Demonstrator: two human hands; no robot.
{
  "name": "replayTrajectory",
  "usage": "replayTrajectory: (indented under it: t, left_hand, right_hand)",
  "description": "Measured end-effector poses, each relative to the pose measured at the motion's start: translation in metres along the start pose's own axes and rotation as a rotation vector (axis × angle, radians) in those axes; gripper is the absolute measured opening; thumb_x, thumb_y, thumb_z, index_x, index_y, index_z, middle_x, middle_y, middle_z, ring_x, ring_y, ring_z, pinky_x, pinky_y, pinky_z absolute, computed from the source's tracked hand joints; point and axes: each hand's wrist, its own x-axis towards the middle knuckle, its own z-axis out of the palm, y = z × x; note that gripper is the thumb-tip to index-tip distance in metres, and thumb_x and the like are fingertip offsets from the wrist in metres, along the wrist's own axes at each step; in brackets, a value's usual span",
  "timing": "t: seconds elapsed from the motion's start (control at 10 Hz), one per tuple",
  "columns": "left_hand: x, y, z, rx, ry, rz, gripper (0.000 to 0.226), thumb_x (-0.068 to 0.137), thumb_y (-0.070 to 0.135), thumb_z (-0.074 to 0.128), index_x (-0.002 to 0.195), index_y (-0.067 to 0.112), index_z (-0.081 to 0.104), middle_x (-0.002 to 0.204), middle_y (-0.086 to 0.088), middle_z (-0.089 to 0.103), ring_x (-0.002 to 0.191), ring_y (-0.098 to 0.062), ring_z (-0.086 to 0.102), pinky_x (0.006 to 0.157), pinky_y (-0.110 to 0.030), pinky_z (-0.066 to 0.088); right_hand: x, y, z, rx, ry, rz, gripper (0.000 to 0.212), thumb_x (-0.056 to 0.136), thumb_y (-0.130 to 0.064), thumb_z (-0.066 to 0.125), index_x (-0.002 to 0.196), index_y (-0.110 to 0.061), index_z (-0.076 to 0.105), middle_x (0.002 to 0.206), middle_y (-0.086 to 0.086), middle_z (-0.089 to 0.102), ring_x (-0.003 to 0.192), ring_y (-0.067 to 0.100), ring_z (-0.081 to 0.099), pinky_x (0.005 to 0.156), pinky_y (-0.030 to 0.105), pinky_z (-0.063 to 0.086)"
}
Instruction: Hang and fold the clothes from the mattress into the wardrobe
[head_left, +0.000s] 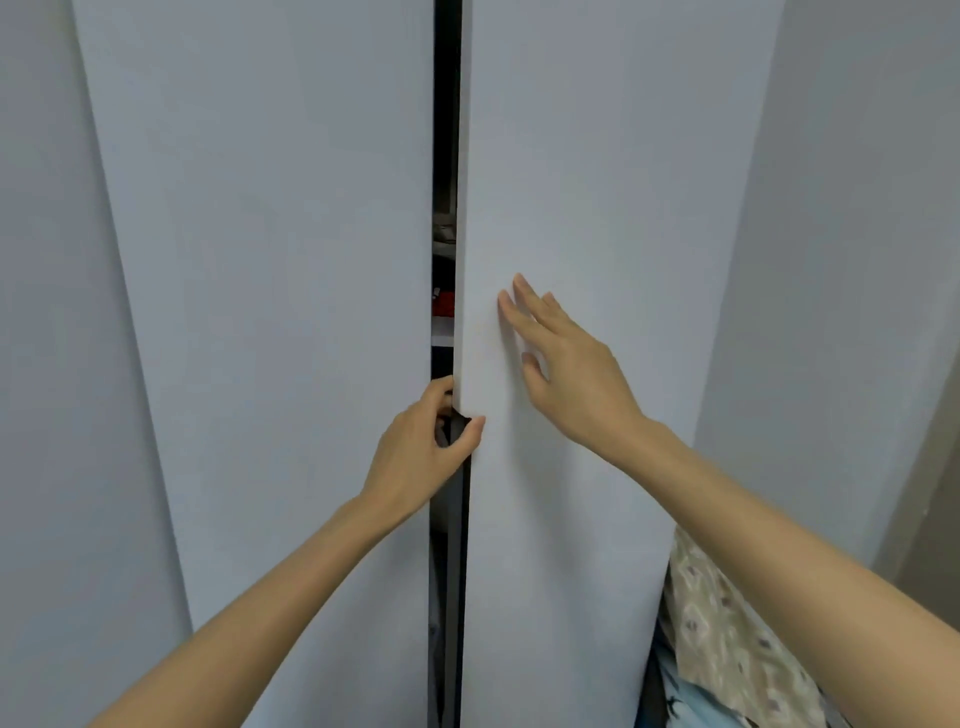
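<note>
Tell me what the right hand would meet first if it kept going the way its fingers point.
The right hand points up and left, fingers flat against the right wardrobe door. Sliding on, it would probably reach that door's inner edge, then the dark gap between the doors.

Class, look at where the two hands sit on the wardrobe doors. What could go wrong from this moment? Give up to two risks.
1. The left hand has its fingers hooked round the edge of the right door, in the narrow gap. If the flat right hand pushes that door shut, the fingers could get pinched.
2. Patterned fabric sits by the door's lower right edge; a swinging door might snag it.
</note>
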Motion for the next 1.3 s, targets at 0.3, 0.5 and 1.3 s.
replayTrajectory:
  t: [0.3, 0.5, 1.3]
  left_hand:
    - [0.065, -0.082, 0.001, 0.291, -0.004, 0.042, 0.09, 0.083, 0.068, 0.043, 0.145, 0.041, -0.016, 0.154, 0.009, -0.029, 0.14, -0.011, -0.031, 0.11, -0.05, -0.017]
    - [0.096, -0.11, 0.01, 0.399, -0.006, -0.037, 0.103, 0.082, 0.065, 0.052, 0.145, 0.033, -0.023, 0.15, 0.0, -0.039, 0.136, -0.019, -0.038, 0.105, -0.059, -0.02]
    - [0.073, -0.058, -0.032, 0.25, -0.123, -0.192, 0.067, 0.1, 0.039, 0.037, 0.15, 0.035, -0.006, 0.16, 0.006, -0.005, 0.147, -0.025, -0.005, 0.115, -0.056, 0.004]
  right_hand:
    - [0.053, 0.006, 0.072, -0.085, -0.056, 0.066, 0.078, 0.088, 0.007, 0.036, 0.153, -0.025, 0.007, 0.16, -0.012, -0.009, 0.148, 0.019, -0.005, 0.069, 0.02, 0.043]
    - [0.077, 0.012, 0.098, -0.121, -0.072, 0.139, 0.081, 0.086, 0.007, 0.037, 0.153, -0.026, 0.007, 0.16, -0.013, -0.01, 0.148, 0.018, -0.007, 0.069, 0.021, 0.042]
    - [0.055, -0.021, 0.048, 0.028, -0.146, 0.376, 0.055, 0.096, -0.022, 0.044, 0.149, -0.028, 0.03, 0.152, -0.002, 0.034, 0.137, 0.021, 0.032, 0.098, 0.035, 0.039]
